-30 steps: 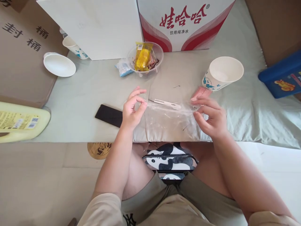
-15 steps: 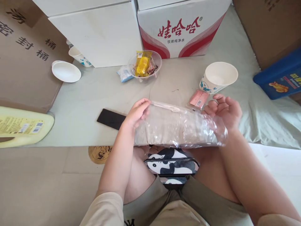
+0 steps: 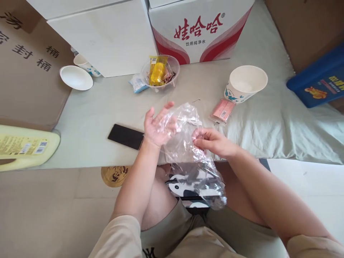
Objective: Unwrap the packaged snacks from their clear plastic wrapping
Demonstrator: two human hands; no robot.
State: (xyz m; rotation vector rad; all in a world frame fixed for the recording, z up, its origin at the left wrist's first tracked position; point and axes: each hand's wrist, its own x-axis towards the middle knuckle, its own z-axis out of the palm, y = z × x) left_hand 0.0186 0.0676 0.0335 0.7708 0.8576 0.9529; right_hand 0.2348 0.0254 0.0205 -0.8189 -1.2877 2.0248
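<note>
A clear, crinkled plastic bag (image 3: 185,150) hangs between my hands, its lower end drooping past the table's front edge over my lap. My left hand (image 3: 161,125) has its fingers spread, with the thin film lying against them. My right hand (image 3: 215,141) pinches the film near the bag's middle. A whitish piece shows through the upper part of the plastic, too unclear to name. Left of my left hand lies a black phone (image 3: 125,136). Beyond my right hand are a pink packet (image 3: 223,109) and a white paper cup (image 3: 245,84) with blue leaves.
A clear plastic bowl (image 3: 174,73) of wrapped snacks stands at the back, beside a small blue-white packet (image 3: 138,84). White cartons (image 3: 199,39) line the rear. A blue container (image 3: 319,82) is at the right, a yellow jug (image 3: 29,145) at the left, below a white bowl (image 3: 76,77).
My right hand has moved left and turned, now pinching the film. My left hand has gone from pinching the bag's edge to spread fingers. The bag has swung from stretched sideways to hanging down.
</note>
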